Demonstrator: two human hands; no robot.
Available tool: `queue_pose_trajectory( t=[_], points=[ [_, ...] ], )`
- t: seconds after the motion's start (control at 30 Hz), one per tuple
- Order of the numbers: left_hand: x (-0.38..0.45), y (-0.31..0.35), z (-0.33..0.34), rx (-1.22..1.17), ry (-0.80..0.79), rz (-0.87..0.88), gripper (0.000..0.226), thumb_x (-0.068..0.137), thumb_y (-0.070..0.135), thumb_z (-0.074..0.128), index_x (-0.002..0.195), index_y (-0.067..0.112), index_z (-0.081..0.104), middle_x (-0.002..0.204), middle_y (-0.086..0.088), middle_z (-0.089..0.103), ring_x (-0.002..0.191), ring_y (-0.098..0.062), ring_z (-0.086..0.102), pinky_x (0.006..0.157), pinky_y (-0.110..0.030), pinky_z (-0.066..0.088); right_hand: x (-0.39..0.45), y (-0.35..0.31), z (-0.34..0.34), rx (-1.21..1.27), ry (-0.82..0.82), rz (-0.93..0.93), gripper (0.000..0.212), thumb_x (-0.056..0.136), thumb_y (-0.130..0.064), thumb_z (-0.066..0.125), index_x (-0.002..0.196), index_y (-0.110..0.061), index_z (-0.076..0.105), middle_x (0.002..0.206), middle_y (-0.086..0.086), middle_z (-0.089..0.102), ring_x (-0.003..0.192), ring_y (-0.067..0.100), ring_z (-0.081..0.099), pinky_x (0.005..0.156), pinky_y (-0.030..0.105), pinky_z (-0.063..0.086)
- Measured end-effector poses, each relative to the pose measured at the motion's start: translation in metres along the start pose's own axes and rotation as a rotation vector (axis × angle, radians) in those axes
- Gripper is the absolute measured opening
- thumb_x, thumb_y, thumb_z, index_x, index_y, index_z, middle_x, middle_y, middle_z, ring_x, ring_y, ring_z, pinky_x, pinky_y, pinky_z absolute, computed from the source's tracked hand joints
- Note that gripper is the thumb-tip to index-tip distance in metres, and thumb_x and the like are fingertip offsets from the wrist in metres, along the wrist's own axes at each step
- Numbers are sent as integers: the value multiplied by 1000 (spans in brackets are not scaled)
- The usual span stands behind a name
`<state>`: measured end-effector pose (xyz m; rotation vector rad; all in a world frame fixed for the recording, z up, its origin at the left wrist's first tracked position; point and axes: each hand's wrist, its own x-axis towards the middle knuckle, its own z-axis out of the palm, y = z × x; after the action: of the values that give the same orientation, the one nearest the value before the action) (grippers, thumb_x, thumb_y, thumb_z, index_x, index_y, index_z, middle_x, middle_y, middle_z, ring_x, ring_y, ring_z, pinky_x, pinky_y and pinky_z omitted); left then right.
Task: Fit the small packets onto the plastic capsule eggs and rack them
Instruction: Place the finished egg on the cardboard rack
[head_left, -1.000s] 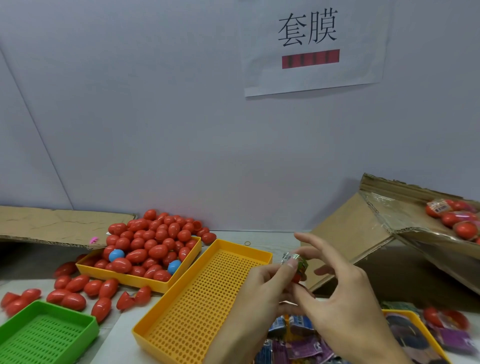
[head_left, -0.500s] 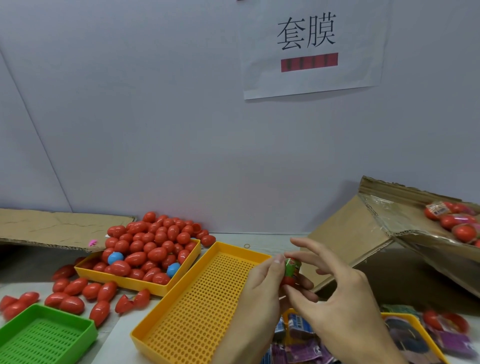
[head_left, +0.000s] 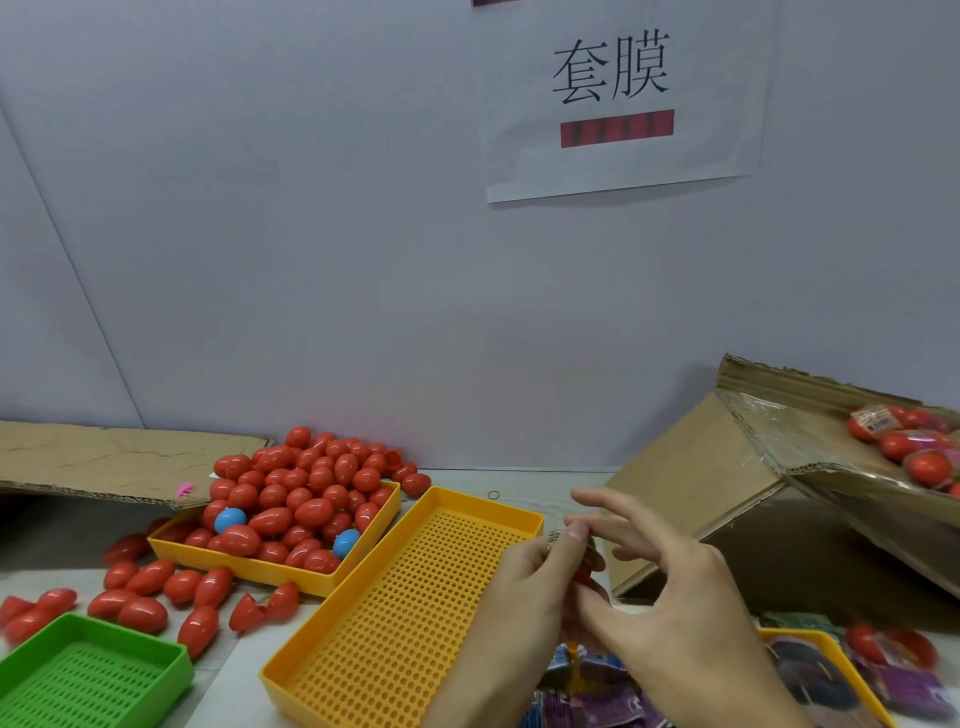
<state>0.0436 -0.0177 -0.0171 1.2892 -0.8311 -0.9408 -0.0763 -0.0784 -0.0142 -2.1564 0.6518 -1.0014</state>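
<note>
Brown corrugated cardboard box (head_left: 691, 488) leans at the desk's right behind an empty yellow perforated plastic tray (head_left: 415, 603), beside which the left hand (head_left: 524, 587) pinches a red plastic capsule egg in a green printed packet (head_left: 589, 558) while the right hand (head_left: 675, 618) grips it from below, upper fingers spread.

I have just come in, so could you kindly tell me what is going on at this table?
A person holds a small red plastic capsule egg between both hands, left hand and right hand, working a small printed packet onto it. The long yellow perforated plastic tray beside them holds nothing yet. Bare red eggs fill another yellow tray.
</note>
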Motion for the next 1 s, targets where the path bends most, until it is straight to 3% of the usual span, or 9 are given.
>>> queue_pose_trajectory(
  t=[0.13, 0.27, 0.43, 0.57, 0.7, 0.83, 1.0],
  points=[
    [-1, 3, 0, -6, -28, 15, 34, 99, 35, 52, 83, 7, 65, 69, -12, 56, 52, -14, 57, 50, -25, 49, 1, 1, -3, 26, -26, 7, 65, 76, -25, 81, 119, -61, 48, 107, -48, 58, 106, -22, 47, 77, 4, 41],
    [-2, 2, 1, -57, -28, 12, 42, 84, 51, 58, 85, 11, 71, 72, -11, 62, 60, -14, 61, 54, -26, 50, 1, 1, -4, 53, -16, -3, 64, 76, -18, 82, 117, -57, 51, 106, -46, 60, 106, -21, 49, 79, -4, 37],
    [0, -1, 3, -198, -53, -44, 43, 78, 57, 61, 69, 17, 75, 68, -9, 64, 58, -17, 61, 54, -27, 50, 1, 3, -2, 80, 31, 17, 62, 74, -16, 83, 113, -55, 55, 104, -44, 62, 107, -20, 50, 78, -4, 39],
    [1, -3, 4, -268, -62, -57, 43, 82, 55, 59, 69, 17, 75, 67, -9, 65, 58, -17, 62, 54, -27, 51, 0, 4, 1, 89, 37, 38, 61, 75, -18, 83, 112, -57, 55, 105, -44, 62, 105, -18, 52, 80, 6, 43],
    [4, -3, 6, -232, 32, -75, 43, 88, 53, 55, 79, 18, 79, 71, -11, 69, 64, -17, 67, 56, -31, 54, 1, 6, 1, 86, 49, 61, 58, 75, -21, 84, 115, -54, 58, 108, -38, 64, 106, -8, 56, 89, 17, 45],
    [2, -1, 3, -249, 84, -26, 31, 83, 38, 65, 88, 9, 76, 73, -14, 67, 67, -19, 66, 56, -31, 55, 1, 5, 1, 29, 30, 28, 58, 76, -24, 83, 114, -56, 55, 109, -43, 59, 110, -11, 53, 88, 14, 45],
    [-2, 4, 5, -340, 52, -69, 38, 100, 25, 49, 100, -9, 66, 72, -25, 66, 61, -30, 66, 55, -32, 56, 0, 7, 4, 47, 48, 44, 54, 78, -26, 81, 115, -57, 56, 110, -39, 60, 110, -4, 55, 90, 20, 48]
  ],
)
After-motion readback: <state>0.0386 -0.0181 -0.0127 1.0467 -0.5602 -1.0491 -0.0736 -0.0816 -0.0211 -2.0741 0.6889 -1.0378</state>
